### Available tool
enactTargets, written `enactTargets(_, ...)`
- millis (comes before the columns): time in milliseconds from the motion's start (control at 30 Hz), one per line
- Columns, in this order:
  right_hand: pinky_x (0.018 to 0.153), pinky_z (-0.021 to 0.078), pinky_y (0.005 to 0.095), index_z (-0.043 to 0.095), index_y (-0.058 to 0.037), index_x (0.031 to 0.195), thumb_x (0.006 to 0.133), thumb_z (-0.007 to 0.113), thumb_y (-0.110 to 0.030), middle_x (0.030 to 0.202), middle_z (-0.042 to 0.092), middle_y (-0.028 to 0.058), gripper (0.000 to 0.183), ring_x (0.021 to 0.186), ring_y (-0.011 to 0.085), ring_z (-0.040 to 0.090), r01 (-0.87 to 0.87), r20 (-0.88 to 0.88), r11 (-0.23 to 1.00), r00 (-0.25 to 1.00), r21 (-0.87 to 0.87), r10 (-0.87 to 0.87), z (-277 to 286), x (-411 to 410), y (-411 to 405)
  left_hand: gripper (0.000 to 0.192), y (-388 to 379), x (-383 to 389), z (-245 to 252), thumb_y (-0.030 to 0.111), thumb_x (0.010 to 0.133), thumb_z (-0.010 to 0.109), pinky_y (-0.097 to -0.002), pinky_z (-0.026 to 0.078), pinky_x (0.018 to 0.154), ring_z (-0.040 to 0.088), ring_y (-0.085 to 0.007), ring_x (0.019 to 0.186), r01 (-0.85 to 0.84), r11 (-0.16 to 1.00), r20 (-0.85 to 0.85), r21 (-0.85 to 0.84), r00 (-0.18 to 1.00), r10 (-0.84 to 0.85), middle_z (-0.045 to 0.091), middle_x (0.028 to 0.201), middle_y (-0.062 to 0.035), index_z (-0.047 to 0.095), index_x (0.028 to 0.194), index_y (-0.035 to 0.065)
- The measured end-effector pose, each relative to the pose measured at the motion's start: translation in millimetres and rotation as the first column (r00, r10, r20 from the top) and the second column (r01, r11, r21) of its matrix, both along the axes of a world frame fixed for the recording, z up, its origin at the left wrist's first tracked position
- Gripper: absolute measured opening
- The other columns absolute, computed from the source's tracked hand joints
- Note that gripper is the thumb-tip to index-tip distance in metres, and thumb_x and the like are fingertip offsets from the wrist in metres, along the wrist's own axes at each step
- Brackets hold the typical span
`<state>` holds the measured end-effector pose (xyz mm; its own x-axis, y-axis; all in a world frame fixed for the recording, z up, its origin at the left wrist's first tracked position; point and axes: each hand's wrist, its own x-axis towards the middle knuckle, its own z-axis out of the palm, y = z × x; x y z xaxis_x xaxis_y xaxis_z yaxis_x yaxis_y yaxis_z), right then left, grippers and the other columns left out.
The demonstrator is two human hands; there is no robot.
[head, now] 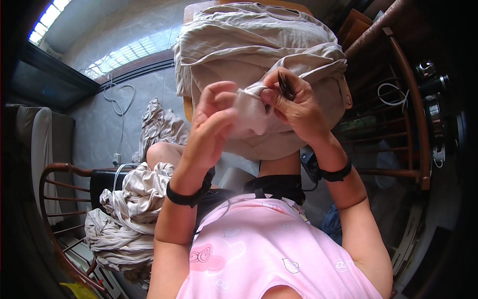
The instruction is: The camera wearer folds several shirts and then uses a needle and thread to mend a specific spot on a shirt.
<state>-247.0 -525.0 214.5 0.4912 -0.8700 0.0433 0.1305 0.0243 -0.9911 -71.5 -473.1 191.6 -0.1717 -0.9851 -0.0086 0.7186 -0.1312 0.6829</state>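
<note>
A pale beige garment [239,71] lies spread in front of me over a wooden-edged seat or small table [187,108]. My right hand [295,101] pinches a ribbed edge of it, likely a cuff [254,96], between thumb and fingers. Tucked in the same hand is a small dark metal tool, apparently thread snips [286,86]. My left hand [216,119] is at the cuff's left side, fingers curved and apart. Motion blurs its fingertips and the cloth beside them, so whether they grip the fabric is unclear.
Crumpled beige garments [130,209] pile up on a wooden chair [56,168] at my left. Another cloth heap [160,123] lies on the grey floor, near a white cable [121,108]. A wooden rack or chair frame [414,112] stands at right. Both wrists wear black straps [338,172].
</note>
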Motion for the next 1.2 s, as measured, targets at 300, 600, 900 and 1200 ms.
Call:
enactTargets(300,0.052,0.0360,0.0196,0.052,-0.0064,0.076,0.081,0.060,-0.011,0.066,0.047,-0.0054,0.010,0.063,0.0022,0.042,0.073,-0.156,0.919,0.977,-0.386,-0.143,-2,4,-5,0.030,-15,4,-31,-0.008,0.078,0.050,-0.0184,0.043,0.072,0.053,-0.0053,0.081,-0.207,0.945,0.376,-0.253,0.879,0.293,0.055,0.092,-0.0018,0.049,0.105,0.0044)
enactTargets(600,0.056,0.0378,0.0200,0.053,-0.0048,0.076,0.078,0.062,-0.012,0.065,0.048,-0.0039,0.012,0.062,0.0026,0.043,0.021,-0.218,0.947,0.971,-0.321,-0.096,1,16,3,0.054,-10,-16,-16,-0.001,0.070,0.069,-0.0225,0.047,0.067,0.056,-0.0111,0.080,-0.076,0.980,0.492,-0.185,0.856,0.159,0.054,0.089,-0.0045,0.042,0.116,0.0051)
enactTargets(900,0.058,0.0394,0.0219,0.053,-0.0028,0.077,0.079,0.060,-0.010,0.065,0.050,-0.0010,0.010,0.064,0.0055,0.045,0.035,-0.277,0.872,0.941,-0.489,-0.193,6,10,-9,0.056,1,-4,-15,-0.013,0.066,0.040,-0.0233,0.041,0.091,0.057,-0.0105,0.092,0.070,0.986,0.441,-0.154,0.897,0.005,0.059,0.103,-0.0071,0.046,0.119,0.0040)
enactTargets(1200,0.060,0.0388,0.0224,0.059,-0.0025,0.085,0.080,0.059,-0.010,0.075,0.052,0.0009,0.009,0.069,0.0068,0.048,0.006,-0.282,0.875,0.946,-0.483,-0.162,-14,1,-18,0.080,-4,-5,-23,-0.016,0.063,0.037,-0.0320,0.044,0.091,0.055,-0.0204,0.104,0.076,0.992,-0.104,-0.097,0.991,-0.086,0.051,0.117,-0.0130,0.024,0.138,0.0085)
